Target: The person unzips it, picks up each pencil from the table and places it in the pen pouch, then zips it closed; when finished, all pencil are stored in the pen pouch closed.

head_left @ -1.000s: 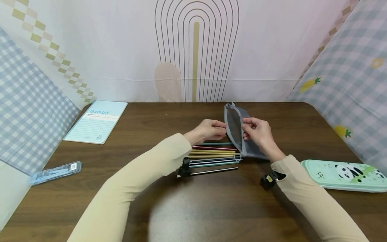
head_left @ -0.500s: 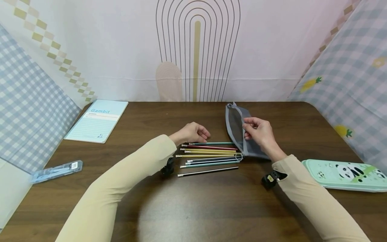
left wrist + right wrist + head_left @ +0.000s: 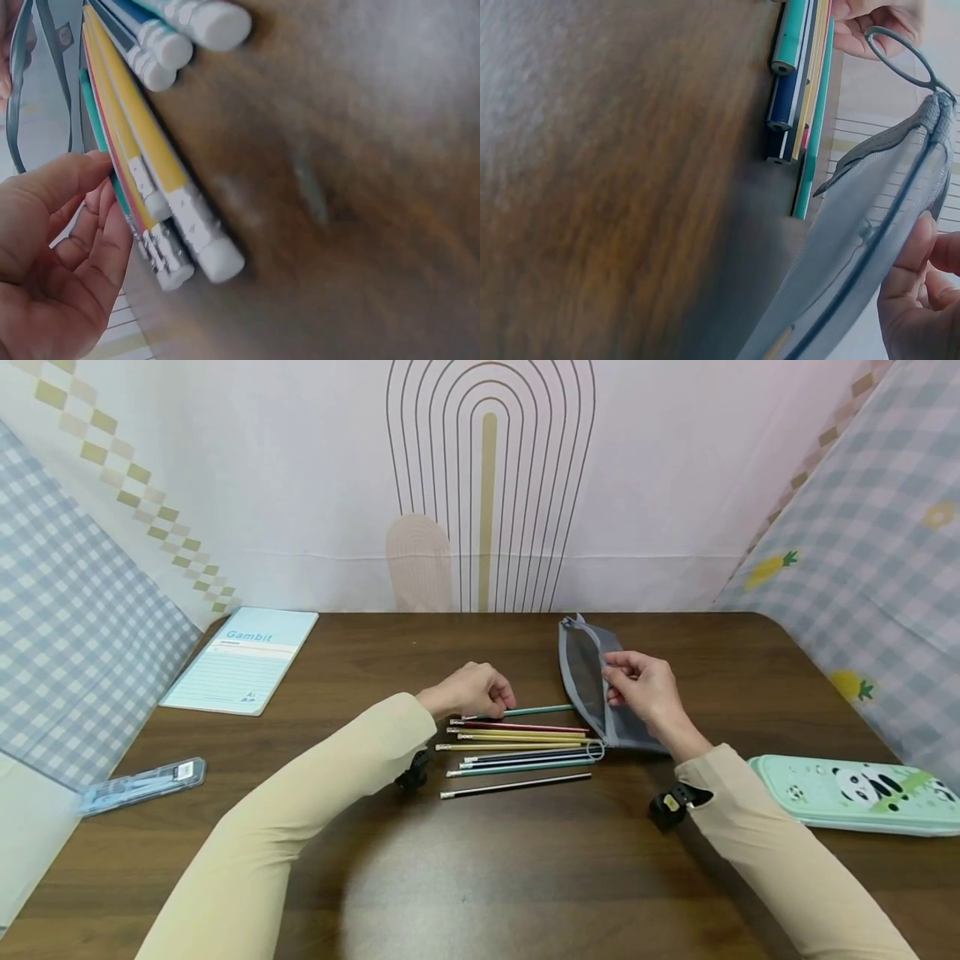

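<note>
In the head view my left hand [image 3: 474, 688] pinches a green pencil [image 3: 542, 710] between thumb and fingers near its eraser end. The pencil's far end is raised toward the mouth of a grey mesh zip pouch [image 3: 633, 728]. My right hand [image 3: 647, 687] holds the pouch's edge, so that its mouth gapes to the left. Below the green one lie several more pencils, among them a red pencil [image 3: 547, 727], yellow pencils [image 3: 139, 112] and a black-and-white pencil [image 3: 517, 786] apart from the others. In the right wrist view a thin tan tip [image 3: 778, 343] shows within the pouch.
A notebook [image 3: 243, 660] lies at the back left of the wooden table [image 3: 450, 877]. Nearer, at the left edge, sits a clear blue flat case [image 3: 146, 783]. To the right, beside my right forearm, is a mint pencil case [image 3: 817, 797] with a panda.
My left hand has drawn back left from the pouch's mouth, come down on the green pencil and pinched it, lifting its far end. My right hand keeps its hold on the pouch.
</note>
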A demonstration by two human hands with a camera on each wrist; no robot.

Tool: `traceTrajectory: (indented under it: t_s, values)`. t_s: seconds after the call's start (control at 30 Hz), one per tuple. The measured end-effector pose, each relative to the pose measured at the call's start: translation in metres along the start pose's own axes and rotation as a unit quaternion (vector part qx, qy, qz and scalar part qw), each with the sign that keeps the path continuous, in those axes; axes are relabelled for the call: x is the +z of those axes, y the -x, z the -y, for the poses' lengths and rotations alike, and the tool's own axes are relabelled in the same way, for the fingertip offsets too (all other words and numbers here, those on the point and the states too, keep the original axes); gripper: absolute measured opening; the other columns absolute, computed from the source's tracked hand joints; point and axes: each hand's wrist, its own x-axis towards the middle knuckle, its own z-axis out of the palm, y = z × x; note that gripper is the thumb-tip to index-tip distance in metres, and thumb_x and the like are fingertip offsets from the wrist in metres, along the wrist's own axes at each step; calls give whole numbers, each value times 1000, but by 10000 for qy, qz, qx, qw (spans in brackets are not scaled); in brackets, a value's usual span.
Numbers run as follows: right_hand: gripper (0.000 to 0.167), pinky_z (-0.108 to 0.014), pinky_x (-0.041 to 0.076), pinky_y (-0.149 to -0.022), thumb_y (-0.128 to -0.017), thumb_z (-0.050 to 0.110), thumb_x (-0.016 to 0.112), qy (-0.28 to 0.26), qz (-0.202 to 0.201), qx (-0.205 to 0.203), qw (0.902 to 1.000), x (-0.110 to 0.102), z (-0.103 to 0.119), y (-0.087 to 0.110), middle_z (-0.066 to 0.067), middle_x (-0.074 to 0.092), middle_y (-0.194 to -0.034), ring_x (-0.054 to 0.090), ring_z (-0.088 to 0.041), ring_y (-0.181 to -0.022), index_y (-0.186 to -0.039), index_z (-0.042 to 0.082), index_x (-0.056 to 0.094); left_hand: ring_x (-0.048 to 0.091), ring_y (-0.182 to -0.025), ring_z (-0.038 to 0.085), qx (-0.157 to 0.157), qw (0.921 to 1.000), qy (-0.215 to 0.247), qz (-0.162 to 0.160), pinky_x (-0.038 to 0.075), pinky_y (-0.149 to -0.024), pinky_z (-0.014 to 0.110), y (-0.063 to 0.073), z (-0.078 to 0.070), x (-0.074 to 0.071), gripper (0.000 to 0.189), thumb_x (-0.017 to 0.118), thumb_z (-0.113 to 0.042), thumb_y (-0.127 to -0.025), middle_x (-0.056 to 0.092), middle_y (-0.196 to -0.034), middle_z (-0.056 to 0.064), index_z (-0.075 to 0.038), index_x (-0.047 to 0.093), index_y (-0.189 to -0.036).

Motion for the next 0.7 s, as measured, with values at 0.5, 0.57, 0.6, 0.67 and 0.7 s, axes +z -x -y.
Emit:
traceTrajectory:
  t_s: [0.5,0.57,0.6,0.67,0.7]
  values:
    - [30,-18,54,-53,-93,5,56,-12,-51,45,10000,-1,-1,-1,-3,54,-79,54,-1,-56,-119,-9,57,59,-74,9,-701,9895,1025,742,56,-72,24,12,11,-41,18,67,-3,-83,66,-85,2,-1,69,-101]
    - [30,-18,54,-53,-93,6,56,5,-51,42,10000,-1,0,-1,-3,54,-80,54,-1,-56,-119,-9,57,59,-74,9,-771,9824,1501,801,56,-75,26,9,10,-38,20,64,-2,-85,65,-84,1,2,66,-104]
    - [30,-17,54,-53,-93,6,56,7,-50,43,10000,0,0,-1,-4,54,-80,55,-1,-56,-119,-9,57,59,-74,8,-811,9778,1754,809,56,-76,26,7,8,-35,21,63,-2,-86,64,-83,0,4,64,-106]
    - [30,-17,54,-53,-94,6,56,20,-49,34,10000,0,0,-1,-4,54,-80,55,-1,-57,-119,-9,57,58,-73,7,-886,9659,2290,816,56,-76,25,3,3,-28,24,61,-2,-88,62,-81,-1,5,61,-110]
    - [30,-17,54,-53,-93,7,56,24,-44,35,10000,1,0,0,-4,55,-80,55,-1,-57,-119,-9,57,58,-73,7,-930,9579,2584,833,56,-75,23,0,0,-24,25,59,-2,-89,60,-81,0,6,60,-113]
